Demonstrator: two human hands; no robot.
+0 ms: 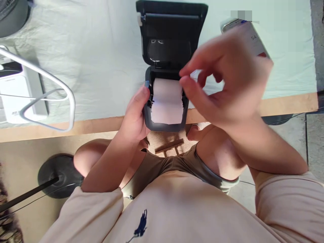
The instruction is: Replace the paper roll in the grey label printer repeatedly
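A small black receipt printer [149, 118] stands at the table's front edge with its lid [172, 27] flipped up and back. In its bay lies a white paper roll [167, 98], with slightly ragged dark-marked sides. My left hand [136, 111] grips the printer's left side, the thumb near a small blue tab [147, 84]. Over the printer's right rear corner, my right hand [227, 77] is blurred, thumb and forefinger brought together in a pinch beside the roll's upper right end. Whatever sits between those fingertips is too small to make out.
A phone [255, 40] lies at the right rear, partly behind my right hand. On the left are a white boxy device [17, 98] and a looped white cable [72, 101]. A dark round object [12, 20] occupies the far left corner. The wooden table edge [101, 126] runs before my knees.
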